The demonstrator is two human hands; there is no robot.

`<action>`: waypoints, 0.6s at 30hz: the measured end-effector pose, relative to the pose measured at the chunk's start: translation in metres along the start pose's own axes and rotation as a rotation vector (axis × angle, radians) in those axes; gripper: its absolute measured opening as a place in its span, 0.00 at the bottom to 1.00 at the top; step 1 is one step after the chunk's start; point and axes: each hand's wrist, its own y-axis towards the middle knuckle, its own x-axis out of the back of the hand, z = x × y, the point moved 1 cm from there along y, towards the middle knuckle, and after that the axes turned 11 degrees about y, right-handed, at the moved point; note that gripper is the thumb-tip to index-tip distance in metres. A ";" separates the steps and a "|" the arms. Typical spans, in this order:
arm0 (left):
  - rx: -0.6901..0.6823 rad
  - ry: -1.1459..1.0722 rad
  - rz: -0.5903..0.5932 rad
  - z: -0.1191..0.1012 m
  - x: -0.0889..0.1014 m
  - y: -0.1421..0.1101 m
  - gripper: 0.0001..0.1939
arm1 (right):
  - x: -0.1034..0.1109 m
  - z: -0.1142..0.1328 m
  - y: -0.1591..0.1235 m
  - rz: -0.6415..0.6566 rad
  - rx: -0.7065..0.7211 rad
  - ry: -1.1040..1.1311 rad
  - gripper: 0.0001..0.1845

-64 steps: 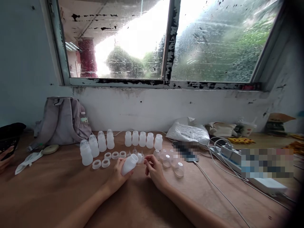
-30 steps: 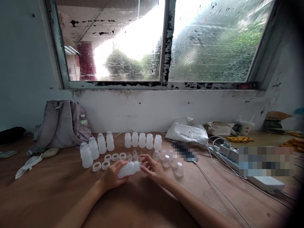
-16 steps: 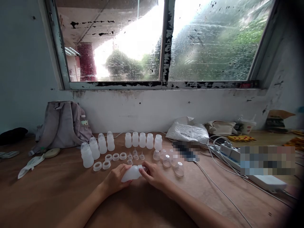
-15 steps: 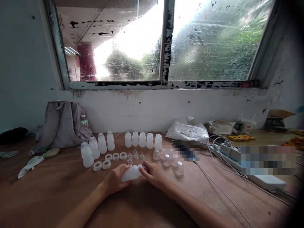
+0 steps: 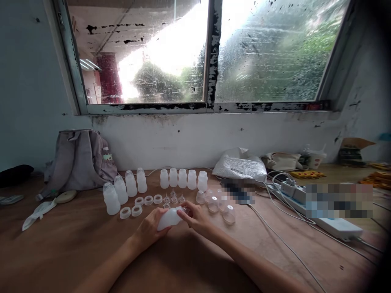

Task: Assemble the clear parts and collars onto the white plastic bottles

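White bottle — tilted, contents unclear

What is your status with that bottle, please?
Left hand: grip on tilted bottle. Right hand: fingers around its neck end. No obstruction seen; teats stand just beyond.

Both forearms reach in from bottom edge, bare, angled inward to meet mid-frame. Left hand curled, thumb low, fingers up top, closed round something. Right hand just beside it, thumb pointing toward left hand, fingers bent, partly hidden. Wrists fairly straight, roughly in line with forearms. Hands near each other, palms facing inward.
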 end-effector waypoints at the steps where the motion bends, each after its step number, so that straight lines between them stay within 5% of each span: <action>1: 0.001 0.001 -0.001 -0.001 0.001 0.000 0.19 | 0.004 0.001 0.002 0.047 0.009 -0.006 0.18; 5: 0.050 -0.048 0.009 -0.003 0.002 0.002 0.19 | 0.038 -0.001 0.015 0.121 0.037 -0.164 0.20; 9: 0.086 -0.083 0.024 0.001 0.003 0.003 0.19 | 0.084 -0.013 0.023 -0.191 -0.172 -0.756 0.16; 11: 0.128 -0.125 0.036 0.003 0.005 0.003 0.18 | 0.097 -0.021 0.023 -0.217 -0.338 -0.954 0.13; 14: 0.204 -0.210 0.069 0.005 0.008 0.006 0.14 | 0.100 -0.030 0.021 -0.108 -0.419 -1.003 0.10; 18: 0.282 -0.314 0.077 0.009 0.007 0.008 0.14 | 0.083 -0.030 0.020 -0.065 -0.339 -0.923 0.09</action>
